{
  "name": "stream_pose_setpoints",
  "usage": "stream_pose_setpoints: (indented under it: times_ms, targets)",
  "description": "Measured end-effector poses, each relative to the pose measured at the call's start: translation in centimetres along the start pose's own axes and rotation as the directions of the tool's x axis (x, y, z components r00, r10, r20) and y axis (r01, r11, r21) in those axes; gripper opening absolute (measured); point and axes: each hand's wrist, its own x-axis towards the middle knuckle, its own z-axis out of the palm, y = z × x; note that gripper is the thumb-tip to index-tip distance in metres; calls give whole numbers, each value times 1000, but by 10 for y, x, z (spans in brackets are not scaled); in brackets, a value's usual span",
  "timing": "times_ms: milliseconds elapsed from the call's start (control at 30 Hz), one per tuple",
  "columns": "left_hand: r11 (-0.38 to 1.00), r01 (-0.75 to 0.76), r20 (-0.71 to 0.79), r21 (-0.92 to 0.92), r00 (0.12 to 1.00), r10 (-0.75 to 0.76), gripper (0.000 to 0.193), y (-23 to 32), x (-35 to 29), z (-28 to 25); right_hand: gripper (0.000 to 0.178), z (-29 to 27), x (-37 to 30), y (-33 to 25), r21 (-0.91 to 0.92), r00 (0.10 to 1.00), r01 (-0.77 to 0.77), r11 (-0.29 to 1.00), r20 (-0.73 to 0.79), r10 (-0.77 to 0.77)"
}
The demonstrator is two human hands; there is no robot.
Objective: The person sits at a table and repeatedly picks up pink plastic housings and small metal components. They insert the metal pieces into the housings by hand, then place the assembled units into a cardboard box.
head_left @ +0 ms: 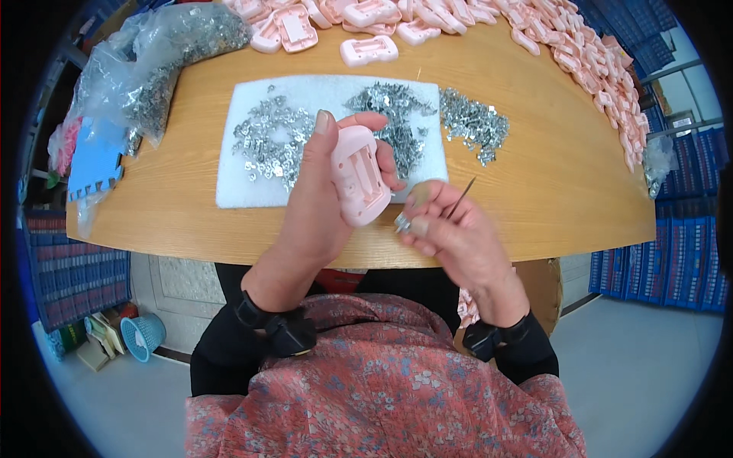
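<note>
My left hand (313, 179) is closed round a pink plastic housing (360, 177), tilted so that its slotted battery compartment faces up. Close to its right, my right hand (450, 229) pinches a small shiny metal piece (402, 222) between thumb and fingertips. A thin dark rod (461, 197) also sticks up out of the right hand; the rest of it is hidden by the fingers. Beyond both hands lies a white foam sheet (233, 187). On it are a pile of small metal pieces (267, 137) at the left and a denser metal pile (393, 107) at the right.
More metal pieces (477, 126) lie on the wooden table (534, 206) right of the foam. Many pink housings (603, 84) are heaped along the far and right edges. A clear bag of metal parts (156, 69) and a blue foam mat (95, 164) sit at the left.
</note>
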Motion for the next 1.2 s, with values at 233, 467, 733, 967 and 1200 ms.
stream_pose_setpoints:
  times_ms: [233, 467, 733, 967, 1200]
  targets:
    - [993, -54, -140, -100, 989, 40, 48, 2, -3, 27, 28, 6, 14, 15, 36, 982, 147, 988, 110, -150]
    - [998, 5, 4, -70, 1000, -4, 44, -2, -16, 8, 33, -7, 16, 15, -17, 979, 199, 980, 50, -198]
    - [1000, 6, -128, -12, 992, -7, 57, -8, -25, 12, 28, -6, 13, 15, -41, 966, 251, 967, -60, -253]
    - [976, 211, 15, 46, 977, -211, 68, 6, -34, 13, 32, -21, 15, 9, -67, 966, 259, 964, 2, -260]
    - [947, 319, 45, 35, 946, -321, 59, 1, -28, -5, 30, -13, 16, 6, -179, 959, 281, 943, 6, -284]
